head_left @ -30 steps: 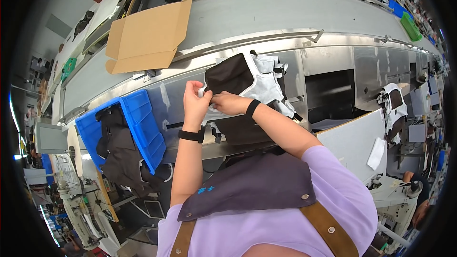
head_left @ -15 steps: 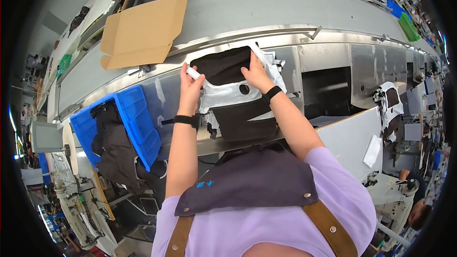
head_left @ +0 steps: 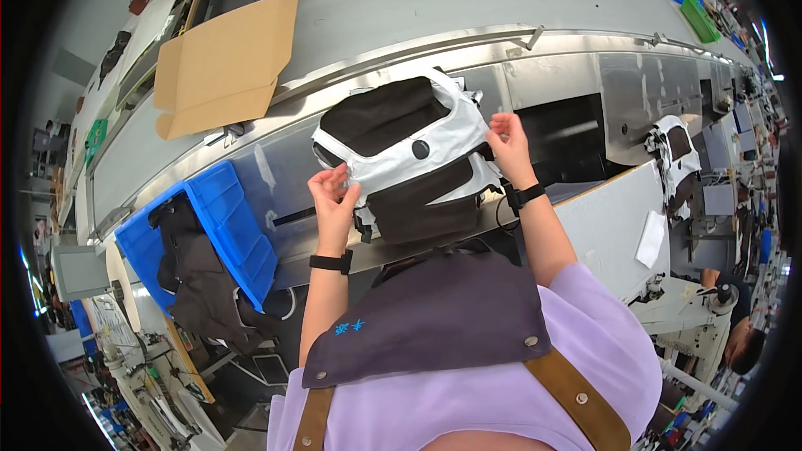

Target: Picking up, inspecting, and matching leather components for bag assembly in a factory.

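A black-and-white fabric backpack (head_left: 393, 148) lies on the metal worktop in front of me, its wide dark opening facing up. White fabric rims the opening, with a dark round spot on the near side, and a dark panel hangs toward me. My left hand (head_left: 332, 205) is at the backpack's left edge, fingers curled and closed by the white fabric. Across from it, my right hand (head_left: 511, 153) has its fingertips bent together on the right edge. Black straps and buckles stick out at the bag's lower corners. Fingertip contact is partly hidden on both sides.
To the left, a tilted blue crate (head_left: 221, 221) holds dark fabric bags. An opened cardboard box (head_left: 225, 67) rests at the far left. A metal rail (head_left: 418, 50) runs behind the backpack. Another black-and-white bag (head_left: 675, 159) sits at the right, beyond a white board (head_left: 606, 230).
Both hands have come down from the rim of the opening to the backpack's sides, the right one moving outward. The opening has turned slightly and spread wider, and the view has shifted.
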A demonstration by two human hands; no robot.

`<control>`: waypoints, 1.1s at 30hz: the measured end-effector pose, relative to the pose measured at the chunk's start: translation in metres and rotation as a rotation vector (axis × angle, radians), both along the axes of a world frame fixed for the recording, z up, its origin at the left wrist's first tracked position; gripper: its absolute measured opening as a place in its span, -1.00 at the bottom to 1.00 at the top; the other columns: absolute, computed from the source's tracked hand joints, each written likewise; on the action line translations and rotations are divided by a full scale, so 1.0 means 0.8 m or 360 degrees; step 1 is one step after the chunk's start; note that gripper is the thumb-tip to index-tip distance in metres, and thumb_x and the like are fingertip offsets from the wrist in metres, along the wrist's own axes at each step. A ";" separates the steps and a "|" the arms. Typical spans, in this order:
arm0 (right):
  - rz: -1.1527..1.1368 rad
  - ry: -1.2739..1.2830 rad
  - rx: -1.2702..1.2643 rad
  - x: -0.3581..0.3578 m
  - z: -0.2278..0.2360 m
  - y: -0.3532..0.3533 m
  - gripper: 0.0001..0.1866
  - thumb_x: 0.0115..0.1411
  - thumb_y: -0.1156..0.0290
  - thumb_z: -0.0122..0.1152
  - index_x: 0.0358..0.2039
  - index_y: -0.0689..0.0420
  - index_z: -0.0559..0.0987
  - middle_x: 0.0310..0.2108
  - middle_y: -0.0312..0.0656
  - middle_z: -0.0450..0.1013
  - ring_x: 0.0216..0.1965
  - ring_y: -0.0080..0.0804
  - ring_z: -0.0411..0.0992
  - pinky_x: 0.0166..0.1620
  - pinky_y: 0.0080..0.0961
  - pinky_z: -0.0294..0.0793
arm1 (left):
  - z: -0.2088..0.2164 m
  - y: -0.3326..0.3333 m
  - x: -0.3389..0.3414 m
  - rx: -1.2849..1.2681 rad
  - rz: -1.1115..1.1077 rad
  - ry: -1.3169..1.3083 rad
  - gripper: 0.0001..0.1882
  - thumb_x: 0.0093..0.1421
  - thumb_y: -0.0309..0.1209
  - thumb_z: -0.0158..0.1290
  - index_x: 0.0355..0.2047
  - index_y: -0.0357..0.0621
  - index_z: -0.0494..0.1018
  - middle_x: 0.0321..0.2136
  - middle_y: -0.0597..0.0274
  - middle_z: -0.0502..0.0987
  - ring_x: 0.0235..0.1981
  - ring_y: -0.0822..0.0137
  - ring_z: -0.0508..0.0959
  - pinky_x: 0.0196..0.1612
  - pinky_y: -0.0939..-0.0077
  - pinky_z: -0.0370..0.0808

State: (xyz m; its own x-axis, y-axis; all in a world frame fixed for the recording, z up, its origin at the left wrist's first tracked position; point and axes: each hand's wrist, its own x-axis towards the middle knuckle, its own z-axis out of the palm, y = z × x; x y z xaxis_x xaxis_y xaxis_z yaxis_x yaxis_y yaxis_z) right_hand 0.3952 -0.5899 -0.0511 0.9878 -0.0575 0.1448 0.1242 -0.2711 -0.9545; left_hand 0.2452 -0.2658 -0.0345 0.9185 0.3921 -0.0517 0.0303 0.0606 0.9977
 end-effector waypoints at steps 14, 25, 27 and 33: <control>0.0120 -0.0693 -0.0859 -0.052 0.085 0.004 -0.66 0.04 0.66 0.07 -0.16 0.09 0.55 -0.40 -0.13 0.39 -0.43 -0.20 0.40 -0.35 -0.36 0.42 | 0.042 -0.010 0.002 0.1490 0.0122 -0.0351 -0.62 -0.10 -0.71 -0.06 -0.19 -0.30 0.41 -0.23 -0.07 0.38 -0.19 -0.06 0.43 -0.11 0.19 0.42; 0.0634 -0.0315 -0.1031 -0.033 0.100 -0.022 -0.70 0.04 0.54 0.07 -0.17 0.09 0.56 -0.29 -0.15 0.49 -0.23 -0.12 0.46 -0.15 -0.25 0.49 | 0.009 -0.020 -0.034 0.1617 -0.0566 -0.0142 -0.80 -0.13 -0.68 0.00 -0.45 -0.20 0.45 -0.39 0.13 0.40 -0.29 0.06 0.40 -0.23 0.27 0.41; 0.0679 -0.0157 -0.0746 -0.004 0.129 0.005 -0.72 0.06 0.53 0.06 -0.19 0.11 0.57 -0.32 -0.13 0.51 -0.26 -0.11 0.48 -0.14 -0.25 0.49 | 0.007 -0.020 -0.036 0.1625 -0.0593 -0.0205 -0.81 -0.13 -0.69 -0.01 -0.45 -0.20 0.45 -0.39 0.14 0.40 -0.29 0.07 0.39 -0.23 0.27 0.40; 0.1653 -0.0225 -0.1071 -0.013 0.093 0.130 -0.71 0.17 0.47 -0.01 -0.11 0.17 0.55 -0.20 -0.06 0.53 -0.06 -0.08 0.45 0.02 -0.23 0.43 | 0.023 -0.038 -0.038 0.1502 -0.0536 -0.0289 -0.82 -0.14 -0.71 0.02 -0.51 -0.18 0.43 -0.34 0.15 0.43 -0.24 0.07 0.41 -0.19 0.28 0.42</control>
